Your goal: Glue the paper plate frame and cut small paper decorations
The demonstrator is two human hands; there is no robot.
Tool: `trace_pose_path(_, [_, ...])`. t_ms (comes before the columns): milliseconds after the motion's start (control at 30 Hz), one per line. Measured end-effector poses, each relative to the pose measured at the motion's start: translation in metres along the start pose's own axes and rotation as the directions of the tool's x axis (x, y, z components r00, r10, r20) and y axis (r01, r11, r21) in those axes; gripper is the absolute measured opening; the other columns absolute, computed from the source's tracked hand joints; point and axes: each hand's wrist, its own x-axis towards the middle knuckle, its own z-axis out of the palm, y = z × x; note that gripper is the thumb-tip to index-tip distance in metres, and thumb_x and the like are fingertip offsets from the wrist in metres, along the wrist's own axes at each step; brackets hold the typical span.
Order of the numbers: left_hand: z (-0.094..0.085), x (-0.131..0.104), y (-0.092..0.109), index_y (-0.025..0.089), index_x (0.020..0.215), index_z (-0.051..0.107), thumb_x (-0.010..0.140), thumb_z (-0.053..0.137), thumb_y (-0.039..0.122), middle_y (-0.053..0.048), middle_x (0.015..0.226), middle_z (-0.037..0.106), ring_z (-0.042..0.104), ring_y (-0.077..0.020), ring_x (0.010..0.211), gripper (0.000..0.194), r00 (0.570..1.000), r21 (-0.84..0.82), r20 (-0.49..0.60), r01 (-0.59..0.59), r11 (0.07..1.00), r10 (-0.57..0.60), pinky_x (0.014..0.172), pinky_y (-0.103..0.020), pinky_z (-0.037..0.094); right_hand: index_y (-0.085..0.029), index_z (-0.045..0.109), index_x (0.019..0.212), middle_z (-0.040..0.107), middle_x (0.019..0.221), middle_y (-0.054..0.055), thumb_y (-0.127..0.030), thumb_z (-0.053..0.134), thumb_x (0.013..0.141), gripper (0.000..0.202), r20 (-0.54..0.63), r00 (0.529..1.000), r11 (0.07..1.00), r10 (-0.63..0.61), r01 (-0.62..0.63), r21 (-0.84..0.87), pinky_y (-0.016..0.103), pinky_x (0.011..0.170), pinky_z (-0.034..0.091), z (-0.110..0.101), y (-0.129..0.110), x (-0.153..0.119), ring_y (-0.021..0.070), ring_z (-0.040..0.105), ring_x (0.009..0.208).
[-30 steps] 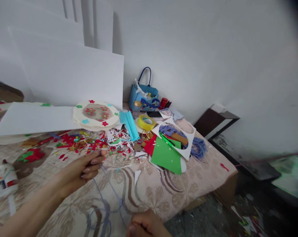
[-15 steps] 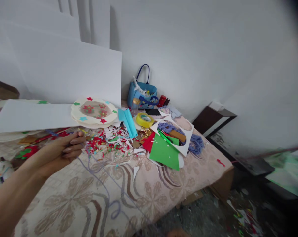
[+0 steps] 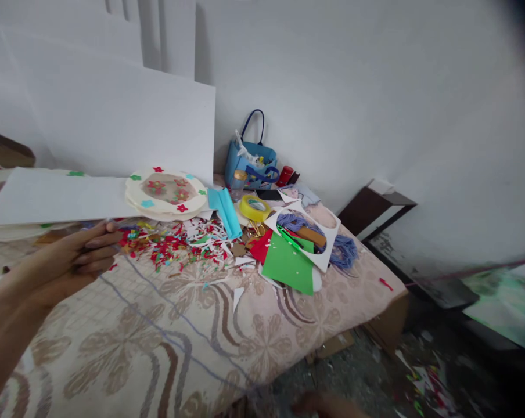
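My left hand [image 3: 77, 258] is at the left above the patterned cloth, fingers closed in a pinch. Two strands of bluish-purple yarn [image 3: 171, 338] run from it down to the right across the cloth. Near the bottom edge my right hand [image 3: 327, 404] shows only as a blur, and its fingers cannot be made out. The yarn's far end fades close to it. Just beyond my left hand lies a heap of coloured paper scraps [image 3: 171, 244]. Behind the heap rests a cream ring with flower shapes [image 3: 204, 200] on a white board [image 3: 71, 200].
A roll of yellow tape [image 3: 247, 210], a green sheet [image 3: 288, 267], a white cutout frame [image 3: 332, 244] and a bundle of purple yarn [image 3: 345, 252] lie toward the right. A blue bag [image 3: 240, 157] stands by the wall. The bed-like surface ends at the lower right.
My left hand has moved left, drawing the yarn straighter, and the loop in it is gone. My blurred right hand shows more at the bottom edge. The view has shifted slightly.
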Motion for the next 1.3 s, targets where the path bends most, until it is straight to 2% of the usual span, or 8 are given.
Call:
trace_pose_path(133, [0.015, -0.019, -0.013, 0.015, 0.068, 0.051, 0.090, 0.040, 0.010, 0.008, 0.048, 0.031, 0.021, -0.0020, 0.030, 0.025, 0.992, 0.103, 0.063, 0.104, 0.989, -0.110, 0.027, -0.010, 0.021, -0.017, 0.062, 0.108, 0.065, 0.101, 0.010, -0.054, 0.038, 0.089, 0.048, -0.015, 0.908, 0.855, -0.420, 0.401, 0.330, 0.027, 0.060, 0.051, -0.023, -0.056, 0.041, 0.0150, 0.063, 0.071])
trace_pose_path(300, [0.027, -0.042, -0.036, 0.012, 0.074, 0.058, 0.086, 0.053, 0.021, 0.008, 0.051, 0.029, 0.015, -0.0007, 0.038, 0.017, 0.965, 0.162, 0.185, 0.158, 0.974, -0.187, 0.031, -0.009, 0.020, -0.018, 0.065, 0.105, 0.066, 0.102, 0.008, -0.049, 0.046, 0.089, 0.040, 0.203, 0.698, 0.725, -0.687, 0.639, 0.257, 0.031, 0.080, 0.049, -0.034, -0.144, 0.126, 0.0155, 0.061, 0.088])
trace_pose_path(433, [0.026, -0.048, -0.055, 0.013, 0.075, 0.060, 0.079, 0.065, 0.034, 0.009, 0.051, 0.031, 0.014, 0.0003, 0.038, 0.023, 0.931, 0.158, 0.215, 0.264, 0.951, -0.294, 0.032, -0.010, 0.015, -0.020, 0.064, 0.102, 0.060, 0.117, 0.007, -0.052, 0.057, 0.080, 0.040, -0.186, 0.634, 0.574, -0.751, 0.765, 0.292, 0.035, 0.096, 0.040, -0.035, -0.189, 0.177, 0.0183, 0.052, 0.113])
trace_pose_path(600, [0.028, -0.047, -0.071, 0.014, 0.075, 0.058, 0.072, 0.070, 0.040, 0.009, 0.050, 0.034, 0.016, 0.0003, 0.037, 0.028, 0.923, 0.143, 0.211, 0.297, 0.944, -0.323, 0.033, -0.012, 0.011, -0.017, 0.063, 0.096, 0.066, 0.092, 0.006, -0.057, 0.052, 0.082, 0.044, -0.145, 0.701, 0.607, -0.699, 0.688, 0.399, 0.028, 0.067, 0.051, -0.024, -0.199, 0.189, 0.0154, 0.063, 0.080])
trace_pose_path(767, [0.033, -0.039, -0.084, 0.015, 0.077, 0.055, 0.071, 0.071, 0.040, 0.009, 0.052, 0.035, 0.016, 0.0003, 0.037, 0.030, 0.943, 0.095, 0.177, 0.269, 0.958, -0.282, 0.033, -0.011, 0.011, -0.015, 0.063, 0.084, 0.053, 0.055, -0.003, -0.057, 0.043, 0.087, 0.047, -0.211, 0.749, 0.642, -0.628, 0.651, 0.404, 0.018, 0.041, 0.036, 0.013, -0.193, 0.163, 0.0060, 0.045, 0.040])
trace_pose_path(867, [0.038, -0.036, -0.090, 0.014, 0.078, 0.055, 0.072, 0.071, 0.039, 0.009, 0.054, 0.035, 0.018, 0.0004, 0.037, 0.030, 0.958, 0.102, 0.164, 0.219, 0.970, -0.234, 0.033, -0.011, 0.013, -0.019, 0.058, 0.105, 0.052, 0.057, -0.005, -0.060, 0.054, 0.079, 0.048, -0.087, 0.772, 0.631, -0.630, 0.574, 0.522, 0.018, 0.039, 0.036, 0.039, -0.197, 0.144, 0.0068, 0.046, 0.039])
trace_pose_path(967, [0.043, -0.035, -0.092, 0.014, 0.078, 0.055, 0.075, 0.067, 0.036, 0.009, 0.055, 0.037, 0.019, 0.0010, 0.036, 0.026, 0.963, 0.115, 0.157, 0.204, 0.972, -0.220, 0.033, -0.010, 0.014, -0.017, 0.060, 0.091, 0.048, 0.055, -0.006, -0.061, 0.057, 0.076, 0.047, -0.140, 0.780, 0.598, -0.610, 0.569, 0.565, 0.018, 0.039, 0.033, 0.054, -0.198, 0.129, 0.0053, 0.040, 0.038])
trace_pose_path(1300, [0.037, -0.027, -0.090, 0.014, 0.076, 0.050, 0.083, 0.058, 0.025, 0.009, 0.056, 0.034, 0.019, 0.0006, 0.035, 0.015, 0.975, 0.067, 0.098, 0.195, 0.979, -0.201, 0.033, -0.011, 0.011, -0.014, 0.067, 0.077, 0.047, 0.057, -0.003, -0.041, 0.049, 0.089, 0.034, -0.239, 0.767, 0.754, -0.596, 0.636, 0.161, 0.019, 0.050, 0.028, 0.051, -0.138, 0.072, 0.0085, 0.040, 0.053])
